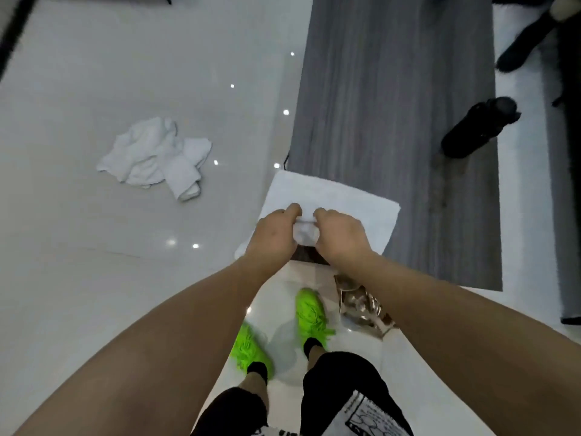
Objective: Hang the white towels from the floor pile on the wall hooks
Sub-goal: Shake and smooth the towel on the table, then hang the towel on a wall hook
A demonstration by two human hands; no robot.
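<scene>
A white towel (345,201) lies spread over the near end of a grey wood-grain surface (393,105). My left hand (273,234) and my right hand (341,234) sit close together at its near edge, and both pinch a bunched fold of the towel between them. A crumpled pile of white towels (157,155) lies on the glossy white floor to the left, apart from my hands. No wall hooks are in view.
A black bottle-like object (478,127) lies at the right edge of the grey surface. Another person's dark boot (522,45) shows at the top right. My green shoes (309,316) stand on the white floor beside a shiny metal base (361,305).
</scene>
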